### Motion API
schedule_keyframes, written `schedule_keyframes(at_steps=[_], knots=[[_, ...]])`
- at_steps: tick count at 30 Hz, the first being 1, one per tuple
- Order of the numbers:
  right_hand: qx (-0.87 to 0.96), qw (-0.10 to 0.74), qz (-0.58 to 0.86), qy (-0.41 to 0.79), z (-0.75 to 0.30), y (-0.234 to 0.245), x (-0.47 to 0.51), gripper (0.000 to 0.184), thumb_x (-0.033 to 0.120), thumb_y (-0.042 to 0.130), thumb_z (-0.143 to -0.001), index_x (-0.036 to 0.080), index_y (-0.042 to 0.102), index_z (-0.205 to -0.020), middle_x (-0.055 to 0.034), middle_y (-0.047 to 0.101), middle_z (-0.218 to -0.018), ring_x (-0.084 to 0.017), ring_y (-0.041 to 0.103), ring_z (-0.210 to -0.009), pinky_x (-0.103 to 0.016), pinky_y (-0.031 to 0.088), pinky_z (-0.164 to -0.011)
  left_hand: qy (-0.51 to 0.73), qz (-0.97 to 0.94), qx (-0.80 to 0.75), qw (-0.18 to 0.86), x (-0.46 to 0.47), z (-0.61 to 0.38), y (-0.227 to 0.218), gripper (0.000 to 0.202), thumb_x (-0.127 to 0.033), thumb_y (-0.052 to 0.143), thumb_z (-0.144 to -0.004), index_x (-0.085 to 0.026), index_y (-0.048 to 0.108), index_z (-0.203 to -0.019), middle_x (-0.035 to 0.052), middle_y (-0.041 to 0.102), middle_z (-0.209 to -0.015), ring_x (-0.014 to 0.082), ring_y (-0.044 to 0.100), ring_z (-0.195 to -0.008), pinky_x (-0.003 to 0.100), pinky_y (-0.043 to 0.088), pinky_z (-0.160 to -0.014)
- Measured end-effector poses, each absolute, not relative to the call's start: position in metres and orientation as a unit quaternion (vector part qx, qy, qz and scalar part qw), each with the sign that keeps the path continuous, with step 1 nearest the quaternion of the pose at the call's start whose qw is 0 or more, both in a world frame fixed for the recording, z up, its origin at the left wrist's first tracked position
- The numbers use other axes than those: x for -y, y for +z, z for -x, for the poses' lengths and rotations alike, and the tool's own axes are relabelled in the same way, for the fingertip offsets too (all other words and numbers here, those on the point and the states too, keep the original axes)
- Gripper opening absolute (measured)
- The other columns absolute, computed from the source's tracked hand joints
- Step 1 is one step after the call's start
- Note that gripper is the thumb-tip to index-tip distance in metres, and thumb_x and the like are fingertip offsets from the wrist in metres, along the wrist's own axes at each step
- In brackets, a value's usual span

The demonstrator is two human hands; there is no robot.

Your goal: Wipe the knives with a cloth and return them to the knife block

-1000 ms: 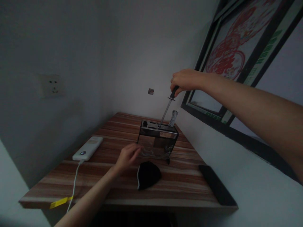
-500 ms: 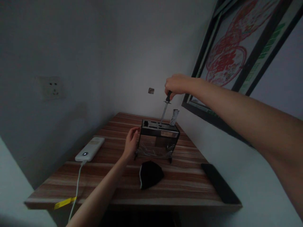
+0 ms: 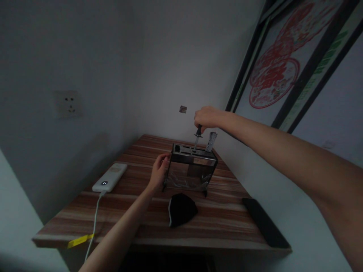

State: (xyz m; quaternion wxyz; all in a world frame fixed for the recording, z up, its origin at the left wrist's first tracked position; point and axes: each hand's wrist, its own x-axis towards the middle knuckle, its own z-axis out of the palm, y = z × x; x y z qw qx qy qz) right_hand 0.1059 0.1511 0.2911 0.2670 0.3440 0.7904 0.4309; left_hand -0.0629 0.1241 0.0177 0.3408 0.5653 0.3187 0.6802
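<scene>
A knife block (image 3: 194,161) with a slotted dark top and a see-through front stands upright on the table. My right hand (image 3: 208,117) is wrapped round the black handle of a sharpening steel (image 3: 196,142), whose rod goes down into an opening in the block's top. At the block's left edge, my left hand (image 3: 159,170) has its fingers curled against the side, steadying grip partly hidden. A silvery, crinkled-looking upright piece (image 3: 211,141) sticks out of the top at the right; its kind is unclear.
A black cloth-like item with a pale edge (image 3: 182,210) lies before the block. On the wood-grain table (image 3: 224,223) are a white power bank (image 3: 110,178) with a cable and yellow tag (image 3: 79,241), and a flat black object (image 3: 266,223) at right. Walls and a window adjoin.
My right hand has moved down with the sharpening steel, and the rod sits deeper in the block. My left hand stays at the block's left side. The view has shifted slightly.
</scene>
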Motion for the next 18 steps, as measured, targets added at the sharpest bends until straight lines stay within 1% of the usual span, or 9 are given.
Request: schedule_keyframes(at_steps=[5,9,15,18], knots=[[-0.806,0.272,-0.321,0.416,-0.106,0.27,-0.151,0.018,0.035,0.062,-0.081,0.021,0.073,-0.085,-0.007,0.07,-0.087,-0.019,0.062,-0.08,-0.028,0.036,-0.058,0.682,-0.561,-0.326,0.337,-0.12,0.062,0.02,0.025,-0.037,0.048,-0.084,-0.019,0.058,-0.097,0.0041,0.064,-0.091,0.0184,0.059,-0.089,0.028,0.046,-0.076],[-0.816,0.278,-0.32,0.393,-0.104,0.257,-0.15,0.018,0.034,0.068,-0.077,0.02,0.072,-0.086,-0.0079,0.07,-0.088,-0.019,0.063,-0.079,-0.027,0.037,-0.059,0.682,-0.552,-0.334,0.344,-0.118,0.06,0.022,0.025,-0.037,0.047,-0.085,-0.019,0.058,-0.098,0.0041,0.064,-0.09,0.0183,0.059,-0.087,0.027,0.046,-0.074],[-0.824,0.282,-0.31,0.38,-0.103,0.244,-0.144,0.019,0.032,0.069,-0.076,0.016,0.072,-0.086,-0.0112,0.07,-0.09,-0.022,0.063,-0.083,-0.03,0.04,-0.062,0.677,-0.57,-0.328,0.332,-0.119,0.061,0.021,0.025,-0.037,0.047,-0.085,-0.019,0.057,-0.099,0.0053,0.064,-0.097,0.0185,0.059,-0.09,0.029,0.046,-0.078],[-0.829,0.288,-0.3,0.373,-0.103,0.239,-0.141,0.018,0.029,0.069,-0.077,0.014,0.071,-0.087,-0.0113,0.07,-0.09,-0.023,0.062,-0.089,-0.03,0.042,-0.066,0.676,-0.575,-0.325,0.328,-0.12,0.062,0.02,0.024,-0.036,0.047,-0.085,-0.019,0.057,-0.099,0.0054,0.063,-0.098,0.0184,0.059,-0.091,0.029,0.046,-0.079]])
